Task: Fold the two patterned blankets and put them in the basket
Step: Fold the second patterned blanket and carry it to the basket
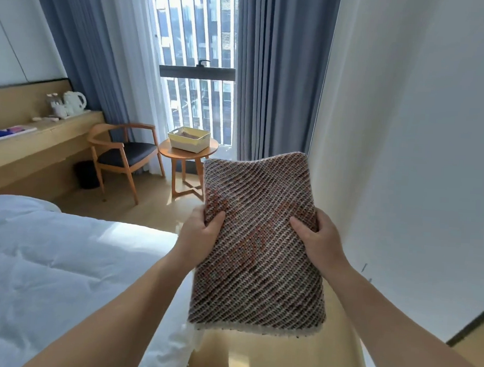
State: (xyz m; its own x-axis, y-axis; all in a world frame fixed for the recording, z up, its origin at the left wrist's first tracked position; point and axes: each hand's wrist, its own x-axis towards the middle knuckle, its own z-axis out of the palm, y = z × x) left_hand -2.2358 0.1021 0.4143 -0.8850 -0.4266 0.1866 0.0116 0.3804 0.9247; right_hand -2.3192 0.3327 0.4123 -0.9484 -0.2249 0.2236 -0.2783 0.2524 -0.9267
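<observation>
1. I see a folded woven blanket (258,241) with diagonal brown, rust and cream stripes, held up in the air in front of me, a pale fringe showing along its near edge.
2. My left hand (201,234) grasps the blanket's left edge, thumb on the top face and the fingers tucked out of sight beneath.
3. My right hand (318,239) grasps the right edge the same way, thumb pressed on top, fingers wrapped around the side.
4. The blanket lies fairly flat between the two hands, its far end tipped up and away from me, with both forearms reaching in from the lower corners.
5. The cream-coloured rectangular plastic basket (189,139) sits on a small round wooden side table (187,154) by the window, well apart from the blanket and beyond it.
6. Something brownish shows inside the basket; I cannot tell what it is.
7. A wooden armchair with a dark seat cushion (126,153) stands just beside the table, on its left.
8. A bed with white bedding (55,257) fills the lower left, below my left arm.
9. Blue-grey curtains (276,72) hang on either side of the window, and a plain white wall (422,137) runs along my right.
</observation>
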